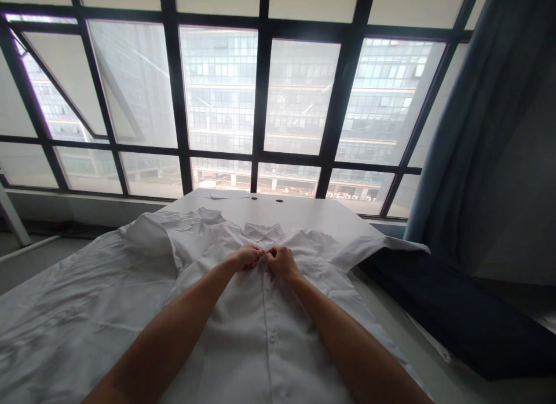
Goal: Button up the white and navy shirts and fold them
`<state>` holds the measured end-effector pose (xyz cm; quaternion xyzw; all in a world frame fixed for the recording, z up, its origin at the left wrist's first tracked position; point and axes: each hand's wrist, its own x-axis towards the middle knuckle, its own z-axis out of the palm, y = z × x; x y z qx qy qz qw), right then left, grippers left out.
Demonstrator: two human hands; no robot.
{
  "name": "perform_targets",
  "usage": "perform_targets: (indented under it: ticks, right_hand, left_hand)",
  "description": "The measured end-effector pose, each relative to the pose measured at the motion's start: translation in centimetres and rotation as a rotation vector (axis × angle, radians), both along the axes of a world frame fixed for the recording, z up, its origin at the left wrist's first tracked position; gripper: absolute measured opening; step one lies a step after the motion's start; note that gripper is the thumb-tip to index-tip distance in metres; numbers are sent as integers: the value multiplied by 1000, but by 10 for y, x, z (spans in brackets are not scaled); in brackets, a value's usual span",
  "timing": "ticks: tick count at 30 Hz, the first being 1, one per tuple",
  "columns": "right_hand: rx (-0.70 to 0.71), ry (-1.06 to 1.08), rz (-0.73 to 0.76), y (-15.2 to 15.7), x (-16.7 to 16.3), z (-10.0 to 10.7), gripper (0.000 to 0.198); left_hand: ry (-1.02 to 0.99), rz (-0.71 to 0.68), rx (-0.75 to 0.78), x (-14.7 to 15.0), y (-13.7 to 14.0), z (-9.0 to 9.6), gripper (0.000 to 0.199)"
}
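White shirt (234, 340) is spread button-side up on the table (304, 208), with some navy cloth (456, 311) partly under its right-hand sleeve (377, 246). Left hand (248, 257) and right hand (281, 260) are both pinching the shirt's placket (266, 305) just below its collar (263, 230).

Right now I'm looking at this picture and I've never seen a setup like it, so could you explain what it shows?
There's no machine here, just a person's bare left hand and right hand. The single picture comes from a camera on their head, looking forward and down. A white shirt lies front up on a pale table, with more white cloth to the left and dark cloth to the right. Both hands pinch the shirt's front just below its collar; their fingers hide exactly what's between them.
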<state>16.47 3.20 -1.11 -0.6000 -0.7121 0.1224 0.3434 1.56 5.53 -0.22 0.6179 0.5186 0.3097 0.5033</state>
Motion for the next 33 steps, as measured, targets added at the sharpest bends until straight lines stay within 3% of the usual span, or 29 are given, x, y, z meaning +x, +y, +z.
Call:
perform_targets:
  ticks: [7, 16, 24, 29, 33]
  right_hand:
    - [-26, 224, 18, 7, 3, -9, 21]
    - [-17, 253, 126, 4, 3, -13, 24]
    - [-117, 375, 102, 15, 5, -21, 23]
    - [-74, 349, 106, 16, 4, -21, 20]
    - [-8, 254, 56, 12, 3, -17, 18]
  left_hand:
    - [-25, 24, -20, 6, -3, -5, 32]
    - [-81, 76, 33, 9, -12, -2, 34]
    - [-97, 119, 6, 11, -13, -1, 31]
    - [-99, 102, 13, 11, -14, -1, 39]
    - [-49, 126, 51, 12, -11, -4, 34]
